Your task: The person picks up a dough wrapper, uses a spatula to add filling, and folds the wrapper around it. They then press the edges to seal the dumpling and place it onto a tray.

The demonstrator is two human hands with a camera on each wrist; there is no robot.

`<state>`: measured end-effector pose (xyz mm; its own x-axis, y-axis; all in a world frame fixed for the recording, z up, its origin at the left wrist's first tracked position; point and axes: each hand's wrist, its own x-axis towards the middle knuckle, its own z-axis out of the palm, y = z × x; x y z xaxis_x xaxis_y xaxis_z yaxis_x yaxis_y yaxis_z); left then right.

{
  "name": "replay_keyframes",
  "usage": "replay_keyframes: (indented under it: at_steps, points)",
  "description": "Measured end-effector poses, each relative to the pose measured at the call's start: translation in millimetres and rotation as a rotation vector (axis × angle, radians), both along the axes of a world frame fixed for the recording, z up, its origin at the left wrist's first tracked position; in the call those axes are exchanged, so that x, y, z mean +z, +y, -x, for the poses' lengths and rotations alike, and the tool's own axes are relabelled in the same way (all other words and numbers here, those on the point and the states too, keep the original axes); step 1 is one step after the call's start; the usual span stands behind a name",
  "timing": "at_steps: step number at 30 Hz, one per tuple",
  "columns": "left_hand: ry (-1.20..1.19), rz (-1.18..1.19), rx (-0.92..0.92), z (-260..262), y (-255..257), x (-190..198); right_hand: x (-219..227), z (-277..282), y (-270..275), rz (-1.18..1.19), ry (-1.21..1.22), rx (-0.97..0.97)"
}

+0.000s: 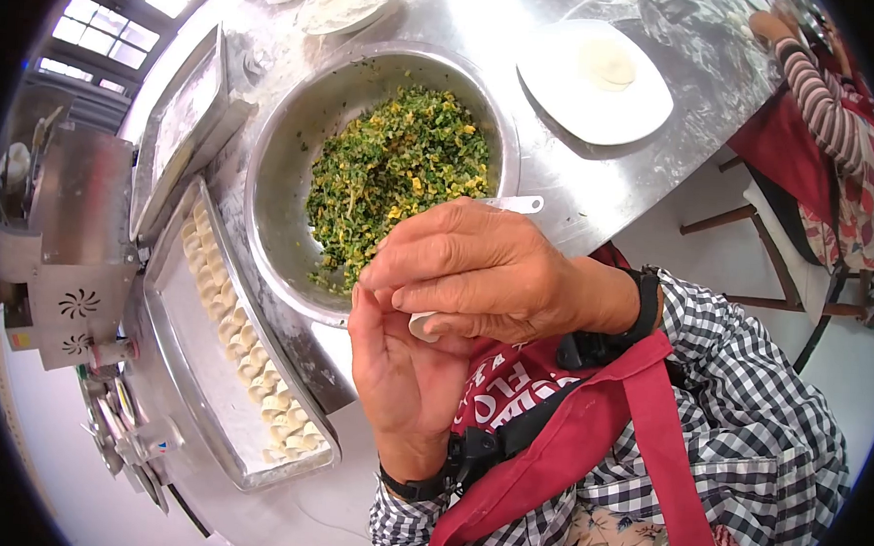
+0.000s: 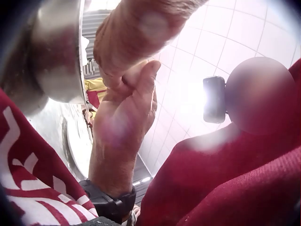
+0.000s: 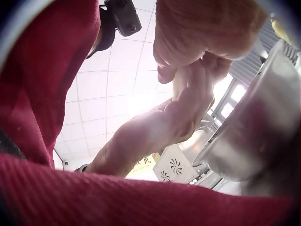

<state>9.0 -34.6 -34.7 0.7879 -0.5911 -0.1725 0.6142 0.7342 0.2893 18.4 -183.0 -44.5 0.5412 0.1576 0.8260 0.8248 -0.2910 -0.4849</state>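
Observation:
Both hands meet above the near rim of a large metal bowl (image 1: 263, 195). Between them is a pale dough dumpling (image 1: 422, 326), mostly hidden by fingers; part of the pale dough (image 3: 179, 84) also shows in the right wrist view. The left hand (image 1: 402, 375) holds it from below, palm turned up and fingers bent. From above, the right hand (image 1: 486, 276) pinches its edge with thumb and fingers. Chopped green and yellow filling (image 1: 398, 172) lies in the bowl, where a utensil's white handle (image 1: 520, 204) sticks out over the rim beside the right hand.
Left of the bowl, a metal tray (image 1: 191, 349) carries a row of finished dumplings (image 1: 245, 347). Another tray (image 1: 182, 131) is behind it, near a metal machine (image 1: 80, 294). A white plate (image 1: 565, 87) bears round wrappers (image 1: 606, 64). Flour fills a dish (image 1: 352, 2). Another person (image 1: 830, 126) sits at right.

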Motion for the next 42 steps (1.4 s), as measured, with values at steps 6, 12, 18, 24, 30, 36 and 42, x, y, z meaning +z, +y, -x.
replay_keyframes:
  at_steps: [6,12,18,24,30,36,42]
  points:
    - [-0.009,-0.109,0.040,1.5,-1.2,5.1,-0.7,-2.8,3.3,0.060,-0.012,-0.083]
    - [-0.033,-0.029,-0.040,-2.2,7.7,-6.7,-1.7,-0.4,4.7,-0.002,0.068,-0.071]
    - [0.107,-0.041,0.068,2.0,-3.5,5.8,-5.2,-4.2,2.3,0.105,-0.050,-0.048]
    - [-0.020,-0.059,-0.035,0.4,6.9,-5.9,1.1,2.0,5.3,0.035,0.061,-0.063]
    - [0.088,-0.043,0.027,2.0,-1.0,1.6,-0.1,0.7,7.4,0.002,0.019,-0.042]
    - [0.098,0.007,0.013,1.5,-0.8,-1.6,-5.3,-0.6,4.1,0.029,0.003,-0.049]
    - [-0.061,-0.113,-0.018,3.6,2.0,-2.4,-3.7,5.2,-2.3,-0.039,0.185,0.022]
